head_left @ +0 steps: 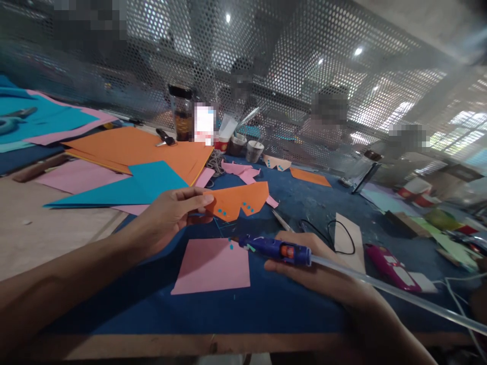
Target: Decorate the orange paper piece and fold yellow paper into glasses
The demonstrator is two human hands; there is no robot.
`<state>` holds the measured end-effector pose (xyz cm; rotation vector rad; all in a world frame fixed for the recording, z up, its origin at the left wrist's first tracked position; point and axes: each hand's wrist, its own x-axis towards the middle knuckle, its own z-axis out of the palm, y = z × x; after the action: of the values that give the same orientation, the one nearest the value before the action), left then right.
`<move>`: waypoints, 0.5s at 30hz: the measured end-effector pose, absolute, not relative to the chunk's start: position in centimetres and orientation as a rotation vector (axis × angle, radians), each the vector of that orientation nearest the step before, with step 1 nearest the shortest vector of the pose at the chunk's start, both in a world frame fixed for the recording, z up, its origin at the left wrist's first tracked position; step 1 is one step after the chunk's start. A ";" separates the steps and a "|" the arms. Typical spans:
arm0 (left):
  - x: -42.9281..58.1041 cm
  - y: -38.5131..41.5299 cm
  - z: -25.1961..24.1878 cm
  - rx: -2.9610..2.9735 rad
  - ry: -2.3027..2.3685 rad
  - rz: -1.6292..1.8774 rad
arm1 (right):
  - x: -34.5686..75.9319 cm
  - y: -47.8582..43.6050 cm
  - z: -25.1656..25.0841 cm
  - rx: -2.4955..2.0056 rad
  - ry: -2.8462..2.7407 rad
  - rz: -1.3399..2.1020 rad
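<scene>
My left hand pinches one end of an orange zigzag paper strip dotted with small blue spots and holds it above the blue work mat. My right hand grips a blue hot glue gun with a long clear glue stick trailing back to the right. The gun's nozzle points left, just below the strip. A pink paper square lies on the mat under the nozzle.
Orange sheets, a teal sheet and pink sheets are stacked at the left. A dark jar, small cups and black scissors stand at the back. A magenta tool and a black cord lie at the right. Perforated metal mesh closes off the rear.
</scene>
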<state>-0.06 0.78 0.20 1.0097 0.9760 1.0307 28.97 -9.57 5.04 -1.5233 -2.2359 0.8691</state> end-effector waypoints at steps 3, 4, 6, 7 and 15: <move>0.0 0.8 0.3 1.011 0.972 1.029 | 28.9 -9.7 4.8 -1.500 -2.144 0.867; 0.0 0.8 0.2 1.012 0.971 1.027 | 28.8 -9.7 4.6 -1.489 -2.114 0.859; 0.0 0.8 0.2 1.014 0.966 1.020 | 28.6 -9.6 4.3 -1.473 -2.059 0.826; 0.0 0.8 0.1 1.015 0.962 1.016 | 28.5 -9.6 4.2 -1.465 -2.040 0.809; 0.1 0.5 0.0 1.014 0.947 0.998 | 27.4 -9.7 4.7 -1.398 -2.118 0.676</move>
<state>0.10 0.54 0.05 1.0140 0.9465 0.9976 27.41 -9.65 4.73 -1.3979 -2.1175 0.6764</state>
